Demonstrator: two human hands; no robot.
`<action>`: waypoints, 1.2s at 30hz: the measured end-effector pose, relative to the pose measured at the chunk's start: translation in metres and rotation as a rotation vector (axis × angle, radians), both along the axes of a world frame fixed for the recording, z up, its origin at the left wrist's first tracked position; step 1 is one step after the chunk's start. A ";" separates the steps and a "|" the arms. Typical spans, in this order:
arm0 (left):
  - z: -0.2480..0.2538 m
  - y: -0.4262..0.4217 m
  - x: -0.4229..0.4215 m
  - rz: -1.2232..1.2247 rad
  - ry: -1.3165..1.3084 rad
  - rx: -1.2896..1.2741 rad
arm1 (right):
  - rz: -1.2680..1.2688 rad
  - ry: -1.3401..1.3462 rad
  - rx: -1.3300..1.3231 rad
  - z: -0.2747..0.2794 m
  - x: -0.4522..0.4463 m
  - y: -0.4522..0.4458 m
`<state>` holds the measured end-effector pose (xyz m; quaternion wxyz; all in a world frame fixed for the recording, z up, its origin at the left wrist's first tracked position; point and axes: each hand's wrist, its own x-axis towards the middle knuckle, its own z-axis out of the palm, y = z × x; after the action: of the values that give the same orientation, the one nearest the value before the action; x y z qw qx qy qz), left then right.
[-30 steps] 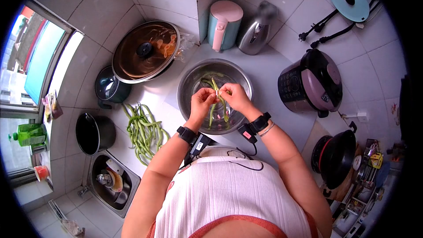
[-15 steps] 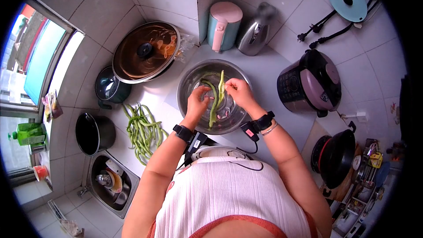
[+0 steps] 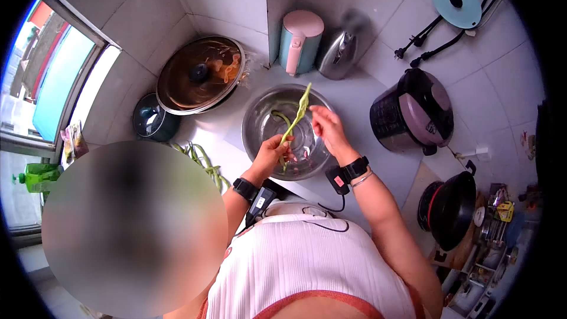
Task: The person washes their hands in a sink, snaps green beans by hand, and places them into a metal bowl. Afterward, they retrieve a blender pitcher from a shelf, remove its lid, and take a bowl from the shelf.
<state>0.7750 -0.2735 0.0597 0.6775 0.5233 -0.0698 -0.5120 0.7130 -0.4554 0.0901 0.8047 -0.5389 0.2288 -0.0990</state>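
Over a steel bowl (image 3: 253,131), the left hand (image 3: 273,155) grips the lower end of a green bean pod (image 3: 303,106), which slants upward, pale and slender, swelling partway along before tapering to a pointed tip. Beside it, the right hand (image 3: 328,132) has its fingers partly curled; whether they pinch anything cannot be told. A darker, curved pod (image 3: 284,118) lies inside the bowl; more pods (image 3: 205,162), partly blurred out, lie on the counter (image 3: 357,118).
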 end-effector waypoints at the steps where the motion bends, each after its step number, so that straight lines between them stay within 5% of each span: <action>1: 0.002 0.004 -0.001 0.004 0.009 -0.017 | 0.061 0.058 0.093 0.000 -0.004 0.004; 4: 0.002 0.011 -0.004 -0.098 -0.219 0.061 | 0.248 0.054 0.226 -0.004 -0.010 0.022; 9: 0.022 0.031 -0.015 -0.279 -0.195 0.031 | 0.331 0.039 0.069 -0.016 -0.016 0.040; 11: 0.039 0.039 -0.022 -0.213 -0.023 0.082 | -0.052 -0.069 0.348 -0.012 -0.023 0.048; 19: 0.023 0.110 -0.013 0.032 -0.009 0.241 | -0.264 -0.214 0.634 -0.012 -0.130 0.031; 23: 0.000 0.136 -0.015 -0.015 0.065 0.160 | -0.596 -0.289 0.620 -0.021 -0.227 0.047; 29: -0.103 0.163 0.010 -0.162 0.337 0.213 | -1.038 -0.293 0.499 -0.032 -0.412 0.154; 36: -0.064 0.121 0.001 -0.270 0.194 0.262 | -1.571 -0.261 0.684 -0.126 -0.598 0.321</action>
<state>0.7760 -0.1520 -0.0045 0.5325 0.5409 -0.0065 -0.6510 0.1155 -0.1344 -0.0364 0.6411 0.0625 0.4578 -0.6128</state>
